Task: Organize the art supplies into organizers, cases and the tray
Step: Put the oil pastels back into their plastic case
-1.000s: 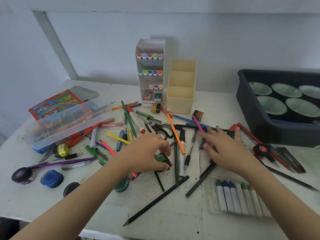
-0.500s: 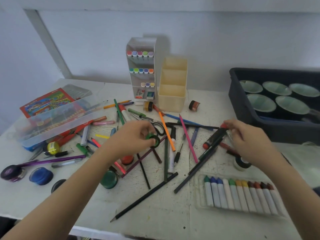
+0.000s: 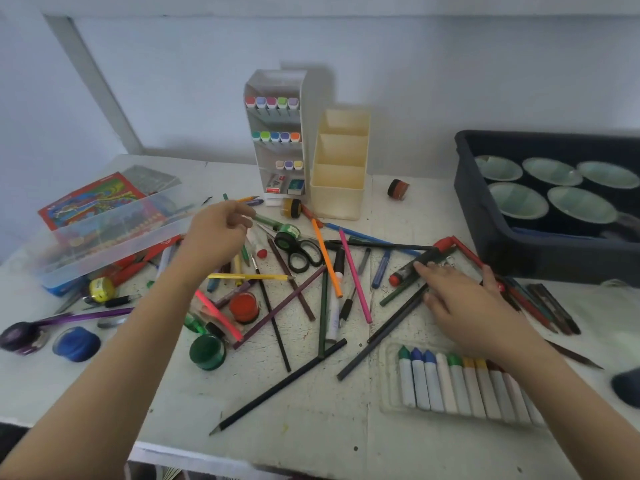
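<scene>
Your left hand (image 3: 214, 233) no longer holds the green tape roll (image 3: 286, 236), which now lies against the scissors (image 3: 306, 256); your right hand (image 3: 464, 299), no longer raised, lies flat on the black marker (image 3: 407, 271).

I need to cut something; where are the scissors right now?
In the head view, the black-handled scissors lie mid-way across the table, in front of the cream organizer and just left of the orange pencil.
</scene>
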